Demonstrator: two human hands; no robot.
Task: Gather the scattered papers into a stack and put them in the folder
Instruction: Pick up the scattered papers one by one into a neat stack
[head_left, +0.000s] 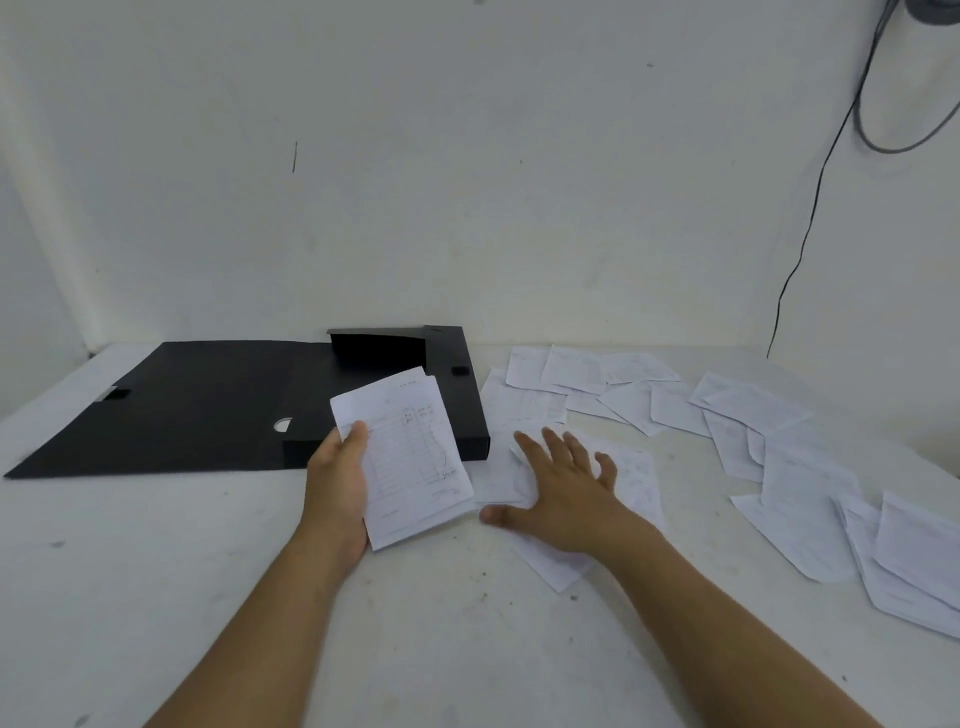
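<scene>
While both hands work over the white table (156, 597):
Left hand (337, 483): grips a small stack of papers (410, 462), thumb curled over its upper left corner, just in front of the folder.
Right hand (566, 483): fingers spread, palm down, resting on a loose sheet (636, 478) on the table.
Folder (218, 405): black, lying open and flat, far left of centre.
Scattered papers (753, 415): overlapping, spread from beside the folder to the right edge.
Cable (810, 208): hangs down the wall at right.
</scene>
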